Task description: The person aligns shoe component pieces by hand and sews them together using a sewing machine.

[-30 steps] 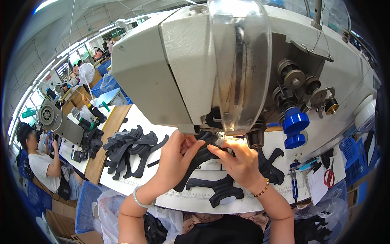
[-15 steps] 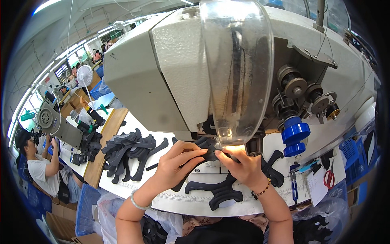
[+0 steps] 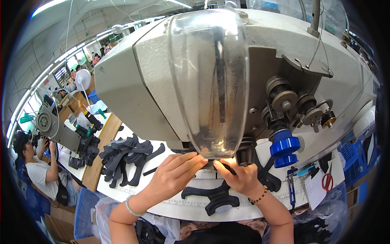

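Note:
Under the head of a large sewing machine [image 3: 118,89], both my hands meet below its clear plastic guard [image 3: 207,81]. My left hand [image 3: 172,173] is closed, fingers pressed together at the edge of a dark padded piece [image 3: 209,166]. My right hand [image 3: 240,175] pinches the same piece from the other side, thumb toward the stitching area. Most of that piece is hidden by my fingers and the guard; the needle cannot be made out. Just in front lies a branched black padded piece [image 3: 213,196], and another black piece [image 3: 269,179] rests beyond my right wrist.
A heap of black padded pieces [image 3: 126,156] lies on the left of the white table. At the right are blue snips [image 3: 291,191], a paper sheet [image 3: 315,191] and red-handled scissors [image 3: 327,181]. Blue tension knobs [image 3: 284,146] jut from the machine. Another person [image 3: 38,166] works at far left.
My view has shifted, and the machine head sits lower and further left in it. Both hands remain close together at the dark piece, which is now more covered; my left fingers are straighter.

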A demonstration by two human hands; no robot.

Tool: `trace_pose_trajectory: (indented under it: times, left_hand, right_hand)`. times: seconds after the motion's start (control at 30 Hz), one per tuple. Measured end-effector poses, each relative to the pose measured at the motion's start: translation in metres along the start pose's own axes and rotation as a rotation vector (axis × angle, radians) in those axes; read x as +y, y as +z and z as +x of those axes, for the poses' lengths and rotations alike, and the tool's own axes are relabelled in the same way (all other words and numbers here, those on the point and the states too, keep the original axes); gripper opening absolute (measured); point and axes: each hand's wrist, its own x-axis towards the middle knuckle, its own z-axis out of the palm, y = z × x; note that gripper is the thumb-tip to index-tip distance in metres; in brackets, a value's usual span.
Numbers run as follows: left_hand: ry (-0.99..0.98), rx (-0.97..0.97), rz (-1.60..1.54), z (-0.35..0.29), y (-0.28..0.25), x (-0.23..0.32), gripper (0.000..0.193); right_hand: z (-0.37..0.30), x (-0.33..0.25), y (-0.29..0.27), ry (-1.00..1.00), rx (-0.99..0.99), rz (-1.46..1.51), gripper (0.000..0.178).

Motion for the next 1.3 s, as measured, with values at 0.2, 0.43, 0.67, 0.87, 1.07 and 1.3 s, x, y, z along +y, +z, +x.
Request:
trace_pose_trajectory:
  times: [0.2, 0.43, 0.67, 0.87, 1.07, 1.3]
  left_hand:
    - [-0.003, 0.023, 0.001, 0.003, 0.005, -0.001, 0.033]
    - [0.015, 0.011, -0.051, 0.006, 0.002, -0.012, 0.033]
    - [-0.091, 0.014, -0.211, 0.006, 0.016, -0.027, 0.036]
    - [-0.119, 0.049, -0.366, 0.012, 0.015, -0.034, 0.043]
    - [-0.136, -0.031, -0.294, 0.007, 0.021, -0.043, 0.043]
    - [-0.073, 0.011, -0.175, 0.002, 0.028, -0.051, 0.044]
  right_hand:
    - [-0.002, -0.002, 0.001, 0.080, -0.004, 0.035, 0.032]
    - [0.003, -0.009, -0.004, 0.071, -0.045, -0.136, 0.027]
    - [0.009, -0.009, -0.008, 0.177, -0.089, -0.011, 0.029]
    - [0.005, -0.011, -0.001, 0.246, -0.104, 0.028, 0.045]
    - [-0.009, -0.009, 0.000, 0.207, -0.109, 0.028, 0.042]
    - [-0.003, -0.015, -0.002, 0.195, -0.092, 0.038, 0.030]
